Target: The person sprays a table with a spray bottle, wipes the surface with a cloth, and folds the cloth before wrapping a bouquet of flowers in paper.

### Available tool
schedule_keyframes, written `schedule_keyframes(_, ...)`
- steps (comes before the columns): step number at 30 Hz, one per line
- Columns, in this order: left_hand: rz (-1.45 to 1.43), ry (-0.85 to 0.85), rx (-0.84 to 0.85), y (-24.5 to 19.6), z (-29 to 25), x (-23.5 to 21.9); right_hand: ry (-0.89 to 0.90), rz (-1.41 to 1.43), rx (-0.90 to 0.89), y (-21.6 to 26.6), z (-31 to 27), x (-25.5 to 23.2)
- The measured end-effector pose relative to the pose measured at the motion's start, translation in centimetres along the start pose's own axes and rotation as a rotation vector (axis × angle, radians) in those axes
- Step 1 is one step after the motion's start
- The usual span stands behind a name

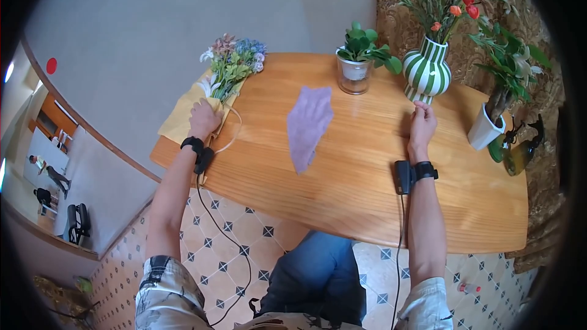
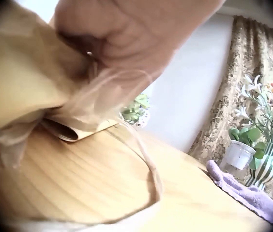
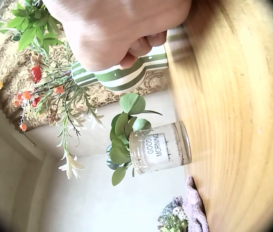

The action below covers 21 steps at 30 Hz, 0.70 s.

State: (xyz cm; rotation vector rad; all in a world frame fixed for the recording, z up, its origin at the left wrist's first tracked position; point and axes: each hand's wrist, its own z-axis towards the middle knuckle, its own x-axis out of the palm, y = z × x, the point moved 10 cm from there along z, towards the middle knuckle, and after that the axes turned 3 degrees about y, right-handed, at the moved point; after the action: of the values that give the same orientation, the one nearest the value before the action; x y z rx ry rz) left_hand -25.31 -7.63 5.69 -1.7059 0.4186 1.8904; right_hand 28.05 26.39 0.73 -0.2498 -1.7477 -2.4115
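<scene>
- Far left, background: person (image 1: 56, 175) standing in the room past the curved wall edge, dark bench (image 1: 78, 223) nearby.
- Bouquet of pink, blue and white flowers in matte yellow wrapping (image 1: 227, 73): lies along the left edge of the varnished, light-brown wooden table (image 1: 361, 171), blooms pointing away from the wearer.
- Left hand (image 1: 205, 121): fingers curled, grasping the bouquet's yellow wrapping just below the blooms. Black strap and camera on the wrist.
- Sheer, pale beige ribbon (image 2: 154, 169): trails from the wrapping by the left hand, loops onto the wood.
- Lilac, soft-looking cloth (image 1: 309, 125): lying near mid-table, well apart from both hands.
- Round-leaved green plant in a clear cup (image 1: 354, 76) labelled "GOOD MORNING": upright, toward the far edge.
- Right hand (image 1: 422, 127): near the table's right part, fingers loosely curled, no object visible in them. Can't tell if the fingertips touch the vase.
- Green-and-white striped, bulbous vase (image 1: 428, 73): upright just beyond the right hand, holds red, orange and white flowers.
- White tapered pot (image 1: 486, 128) with leafy plant: right end, beside an amber-green bottle with a dark top (image 1: 518, 157).
- Gold-brown patterned curtain (image 1: 394, 24): behind the right end.
</scene>
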Motion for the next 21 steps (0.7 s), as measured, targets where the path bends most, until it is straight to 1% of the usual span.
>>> schedule_keyframes(2,0.195,-0.333,0.133,-5.1,-3.8,-4.4,-0.009,-0.020,-0.008,0.1,0.1,-0.2)
schedule_keyframes(3,0.193,-0.331,0.135,-5.9,-4.0,-4.5,-0.004,-0.007,-0.006,-0.2,0.2,-0.2)
schedule_keyframes(5,-0.039,-0.347,0.441,-9.8,-5.2,-4.9,0.000,0.000,-0.005,-0.3,0.2,-0.2)
schedule_keyframes(7,-0.098,-0.364,0.749,-16.7,-8.3,-3.3,0.006,-0.009,-0.004,-0.2,0.2,-0.1)
schedule_keyframes(9,-0.189,-0.169,0.787,-20.9,-9.8,-0.7,-0.002,-0.028,-0.008,0.1,0.0,-0.2)
schedule_keyframes(11,-0.272,-0.039,0.858,-24.8,-11.8,0.9,-0.010,-0.045,-0.013,0.2,0.0,-0.2)
schedule_keyframes(12,-0.278,-0.040,0.864,-26.1,-12.3,1.7,-0.009,-0.040,-0.019,0.1,0.1,-0.2)
schedule_keyframes(14,-0.220,0.143,0.883,-28.3,-12.8,5.5,-0.013,-0.036,-0.032,0.1,0.1,-0.2)
schedule_keyframes(15,-0.223,0.145,0.891,-28.8,-12.6,6.1,-0.021,-0.040,-0.034,0.1,0.1,-0.3)
schedule_keyframes(17,-0.188,0.301,0.805,-29.2,-12.1,8.3,-0.021,-0.017,-0.031,0.2,0.0,-0.2)
schedule_keyframes(21,-0.231,0.347,0.835,-29.0,-12.2,8.2,-0.008,-0.011,-0.007,0.3,-0.1,0.1)
